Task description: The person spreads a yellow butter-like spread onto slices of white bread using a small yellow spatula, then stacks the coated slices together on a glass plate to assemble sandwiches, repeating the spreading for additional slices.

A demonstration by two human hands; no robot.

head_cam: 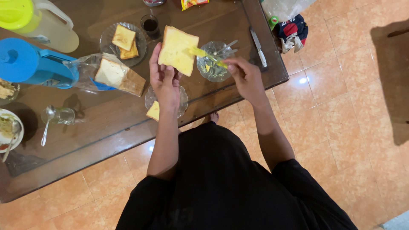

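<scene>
My left hand (164, 79) holds up a slice of white bread (178, 50) coated with yellow spread. My right hand (243, 76) grips a yellow plastic knife (204, 54) whose tip rests on the slice's right edge. Under the knife stands a small clear glass bowl (213, 68) with spread and a metal utensil in it. Below my left hand a glass saucer (183, 100) carries another piece of bread (153, 111).
A dark glass-topped table (106, 123) holds a plate of toast (123, 42), a bagged loaf (115, 76), a blue jug (25, 64), a yellow-lidded jug (38, 21), a dark drink glass (150, 25), a table knife (258, 47) and a glass with spoon (57, 116). Orange tiled floor lies to the right.
</scene>
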